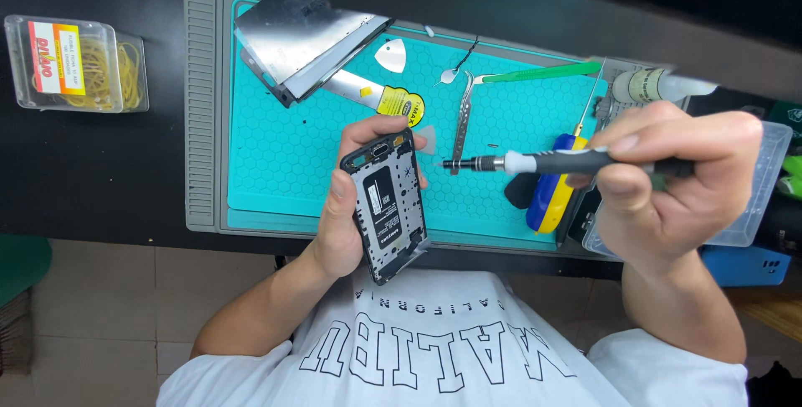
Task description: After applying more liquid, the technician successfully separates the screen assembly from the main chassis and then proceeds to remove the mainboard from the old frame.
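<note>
My left hand grips an opened smartphone with its back cover off, the battery and dark inner frame facing up, held over the near edge of the teal work mat. My right hand holds a grey and black precision screwdriver level, its tip pointing left and ending just right of the phone's top corner, apart from it.
On the mat lie a silver panel, a metal spatula with a yellow label, a white pick, tweezers, a green spudger and a blue-yellow tool. A clear box of rubber bands stands far left; a clear tray sits right.
</note>
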